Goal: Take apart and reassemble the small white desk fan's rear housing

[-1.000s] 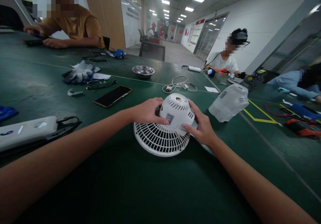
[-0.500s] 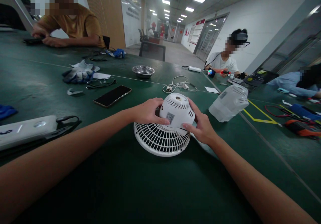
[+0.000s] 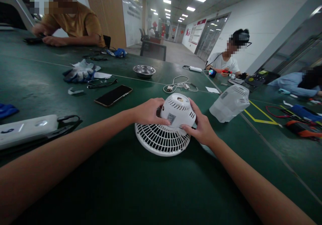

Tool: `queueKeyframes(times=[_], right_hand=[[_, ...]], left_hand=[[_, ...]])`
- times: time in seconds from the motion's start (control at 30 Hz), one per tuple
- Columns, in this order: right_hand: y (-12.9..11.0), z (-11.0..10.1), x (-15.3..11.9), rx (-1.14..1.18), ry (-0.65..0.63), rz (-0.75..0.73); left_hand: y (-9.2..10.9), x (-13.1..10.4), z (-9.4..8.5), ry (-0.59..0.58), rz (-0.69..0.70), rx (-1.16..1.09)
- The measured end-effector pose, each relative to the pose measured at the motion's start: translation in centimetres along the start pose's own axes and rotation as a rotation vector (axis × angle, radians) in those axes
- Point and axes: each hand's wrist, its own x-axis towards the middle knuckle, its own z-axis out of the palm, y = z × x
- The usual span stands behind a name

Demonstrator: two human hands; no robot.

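Observation:
A white rounded housing [image 3: 177, 109] with vent slots and a printed label sits over a white fan grille [image 3: 161, 142] on the green table [image 3: 151, 184]. My left hand [image 3: 152, 112] grips the housing's left side, thumb beside the label. On the other side, my right hand [image 3: 201, 126] is wrapped round it, thumb at its lower front edge. The grille lies flat, its back part hidden under the housing and my hands. A translucent white plastic part [image 3: 229, 103] stands to the right of my right hand.
Left of my hands lie a phone [image 3: 113, 95], gloves [image 3: 80, 71] and a white power strip [image 3: 30, 129]. Beyond them are a metal bowl [image 3: 144, 71] and a coiled white cable [image 3: 179, 85]. An orange-and-black tool [image 3: 304, 129] lies right. People sit around the table.
My right thumb has shifted slightly left along the housing's lower edge. Both hands still hold the housing in nearly the same place.

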Motion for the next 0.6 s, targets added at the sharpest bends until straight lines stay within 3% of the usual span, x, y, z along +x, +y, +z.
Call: queueKeyframes(times=[0.3,0.6], right_hand=[[-0.3,0.2,0.3,0.008,0.028,0.032],[0.0,1.1,-0.3,-0.111,0.106,-0.036]], left_hand=[[-0.3,0.0,-0.2,-0.005,-0.037,-0.007],[-0.5,-0.2,-0.3,-0.014,-0.022,0.033]])
